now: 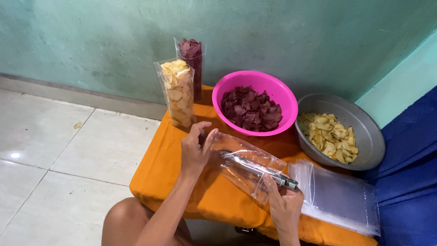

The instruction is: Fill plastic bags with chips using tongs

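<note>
My left hand (195, 148) pinches the open mouth of a clear plastic bag (246, 165) that lies over the orange cloth (164, 168). Metal tongs (257, 167) reach inside the bag, and my right hand (284, 202) grips their handle end near the bag's other side. Just beyond sits a pink bowl (277, 93) of dark purple chips. A grey metal basin (366, 132) of yellow chips stands to its right.
Two filled upright bags stand at the back left: yellow chips (178, 93) and purple chips (193, 57). A stack of empty clear bags (339, 198) lies at the right. White floor tiles (68, 150) spread left, a green wall (114, 41) behind, blue fabric (409, 182) right.
</note>
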